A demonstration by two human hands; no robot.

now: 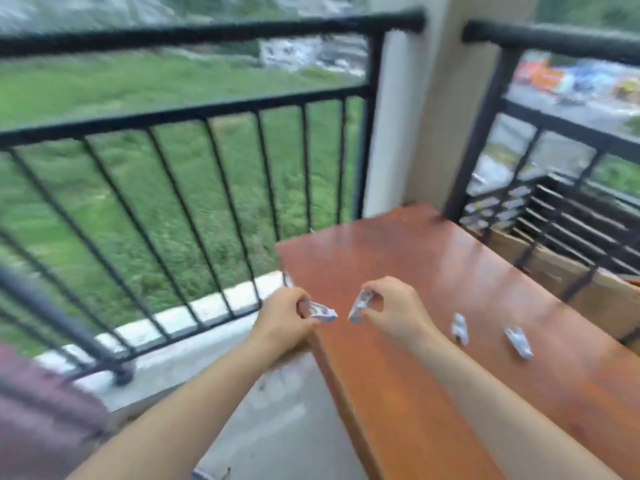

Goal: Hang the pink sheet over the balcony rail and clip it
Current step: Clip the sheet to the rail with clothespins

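So I'm at the table (pixel 450 306) with a clip pinched in each of my hands: my left hand (pixel 284 318) grips one clip (pixel 322 312), my right hand (pixel 391 310) pinches another clip (pixel 358 308). Two spare clips (pixel 459 329) sit at about 3 o'clock from my right hand.

The pink sheet (pixel 38 403) is down at 8 o'clock, bunched low at the frame edge; the view's blurry, so I can't tell what it rests on. The rail (pixel 207 32) at 12 o'clock is bare.

My worry: with both hands full I've got nothing free to lift the sheet. And fumble a clip near those bars, it drops straight to the grass (pixel 138 188).
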